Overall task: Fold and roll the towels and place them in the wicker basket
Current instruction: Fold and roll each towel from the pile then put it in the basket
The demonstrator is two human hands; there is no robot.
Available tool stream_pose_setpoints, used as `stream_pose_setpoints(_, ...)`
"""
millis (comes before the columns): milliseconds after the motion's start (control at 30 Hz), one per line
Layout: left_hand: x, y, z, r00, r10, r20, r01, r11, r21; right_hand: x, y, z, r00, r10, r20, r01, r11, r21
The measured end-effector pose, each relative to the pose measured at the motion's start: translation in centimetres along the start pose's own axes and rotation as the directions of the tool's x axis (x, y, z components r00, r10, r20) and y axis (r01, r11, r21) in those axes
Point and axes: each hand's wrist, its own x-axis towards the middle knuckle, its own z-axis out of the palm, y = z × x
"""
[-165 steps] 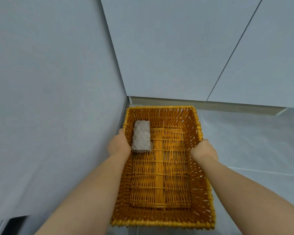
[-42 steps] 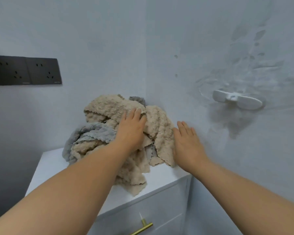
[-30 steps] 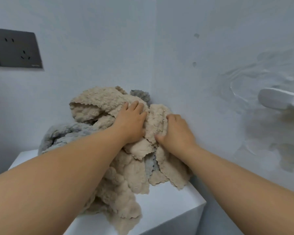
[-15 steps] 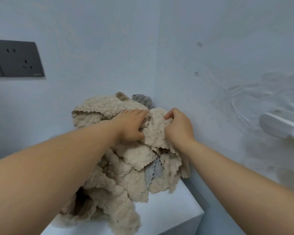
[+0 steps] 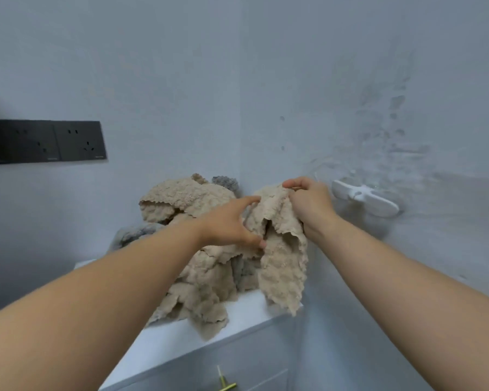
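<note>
Since 0.5 s ago the right hand [image 5: 311, 204] has drawn 1 beige towel [image 5: 283, 266] up and to the right, off the heap, and the left hand [image 5: 229, 224] has let go of its bunched hold and opened. The white counter [image 5: 181, 342] sits in a corner where 2 pale grey walls meet; a black socket panel [image 5: 44, 141] with 2 plates is on the left wall, a white hook [image 5: 364, 200] is on the right wall, and a brass handle [image 5: 225, 383] shows on the drawer front below. The heap of towels [image 5: 187, 198] lies at the far side of the counter, mostly beige with scalloped edges and a nubby pile, with a grey towel [image 5: 136, 232] at its left. The lifted towel is crumpled and partly doubled over. It hangs with its long axis upright, top edge at the right hand, lower corner pointing down past the counter's right edge. The right grip is closed, pinching that top edge; the left grip is open, fingers spread against the towel's left side.
</note>
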Motion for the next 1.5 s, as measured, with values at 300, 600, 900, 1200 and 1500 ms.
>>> stream_pose_setpoints(300, -5.4, 2.0, 2.2, 0.979, -0.161, -0.122, 0.072, 0.844, -0.532, -6.9, 2.5, -4.6, 0.993, 0.119, -0.017, -0.12, 0.963, -0.24)
stream_pose_setpoints(600, -9.1, 1.8, 10.3, 0.93, -0.343, -0.134, 0.153, 0.69, -0.708, -13.8, 11.3, -7.4, 0.932, 0.362, 0.028, -0.352, 0.921, -0.168)
stream_pose_setpoints(900, -9.7, 0.2, 14.7, 0.894, -0.37, -0.253, 0.197, 0.832, -0.519, -14.7, 10.8, -8.7, 0.929, 0.257, 0.266, -0.185, 0.946, -0.267)
stream_pose_setpoints(1200, -9.0, 1.0, 14.1, 0.884, -0.425, -0.193, 0.169, 0.679, -0.715, -15.1, 10.1, -7.7, 0.888, 0.244, 0.391, -0.17, 0.962, -0.214)
stream_pose_setpoints(1500, -9.0, 1.1, 13.1, 0.91, -0.372, -0.185, 0.096, 0.619, -0.779, -16.4, 12.2, -5.7, 0.902, 0.175, 0.395, 0.014, 0.902, -0.432)
